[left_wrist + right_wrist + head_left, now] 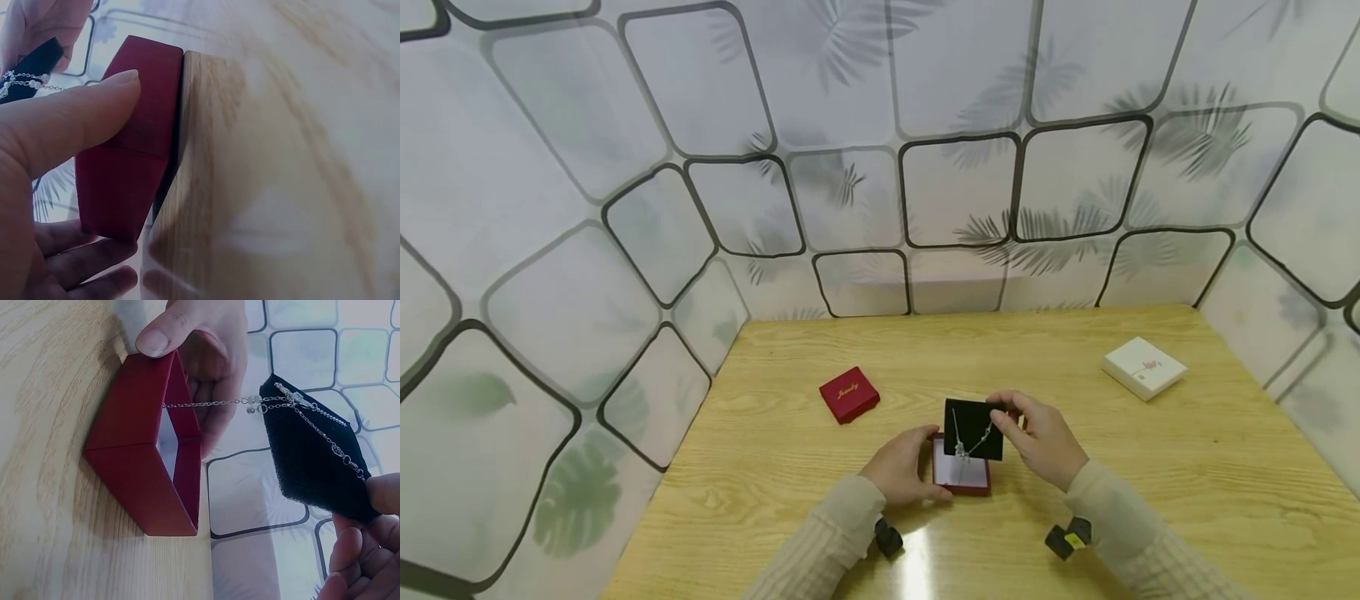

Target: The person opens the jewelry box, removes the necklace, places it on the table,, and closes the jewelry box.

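The right hand point(1041, 437) pinches the right edge of a black pad point(973, 429) above an uncovered red box point(962, 490). A silver necklace point(317, 425) lies across the pad, and part of its chain hangs down into the box point(134, 450). On the box's left side, the left hand point(906, 468) holds the walls between thumb and fingers, as the left wrist view also shows with the thumb on the red side point(119, 187). White lining shows inside the box. The box stands on the wooden table.
A red lid with gold lettering point(850, 394) lies to the left, behind the left hand. At the back right sits a white box with a pink print point(1144, 367). Patterned curtain-like walls point(850, 200) border the wooden table point(737, 467).
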The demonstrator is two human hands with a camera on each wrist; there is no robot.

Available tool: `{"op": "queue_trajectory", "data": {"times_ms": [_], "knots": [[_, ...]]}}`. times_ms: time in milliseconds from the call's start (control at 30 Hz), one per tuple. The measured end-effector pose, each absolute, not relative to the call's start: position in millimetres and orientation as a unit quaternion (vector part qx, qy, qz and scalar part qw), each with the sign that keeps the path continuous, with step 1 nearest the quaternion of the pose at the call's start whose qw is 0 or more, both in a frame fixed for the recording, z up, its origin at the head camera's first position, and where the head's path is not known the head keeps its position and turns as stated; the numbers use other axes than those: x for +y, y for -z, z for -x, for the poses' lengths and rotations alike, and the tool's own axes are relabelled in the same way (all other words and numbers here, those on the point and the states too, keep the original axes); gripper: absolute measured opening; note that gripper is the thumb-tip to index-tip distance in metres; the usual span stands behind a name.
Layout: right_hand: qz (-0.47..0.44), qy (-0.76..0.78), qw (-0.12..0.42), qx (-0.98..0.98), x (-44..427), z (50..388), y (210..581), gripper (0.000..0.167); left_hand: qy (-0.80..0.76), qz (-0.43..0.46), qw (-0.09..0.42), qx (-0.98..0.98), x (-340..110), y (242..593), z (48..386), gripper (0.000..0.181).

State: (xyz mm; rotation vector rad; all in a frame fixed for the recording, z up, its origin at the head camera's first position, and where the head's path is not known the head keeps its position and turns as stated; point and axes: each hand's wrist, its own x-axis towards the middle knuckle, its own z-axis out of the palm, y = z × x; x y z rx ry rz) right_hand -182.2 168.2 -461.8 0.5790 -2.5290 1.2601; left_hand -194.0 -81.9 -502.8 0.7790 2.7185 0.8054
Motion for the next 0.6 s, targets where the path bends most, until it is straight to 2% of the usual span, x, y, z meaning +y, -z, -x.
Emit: {"op": "queue_trajectory", "data": {"times_ms": [467,600], "knots": [[-0.198,-0.438,0.125,-0.868,166.5,183.1,460.8,0.019,-0.261,-0.256,0.098,0.926,-84.0,505.5,195.9,0.11],[-0.201,-0.438,0.129,-0.866,166.8,183.8,461.7,0.019,-0.276,-0.25,0.078,0.925,-84.1,502.0,196.2,0.103]]}}
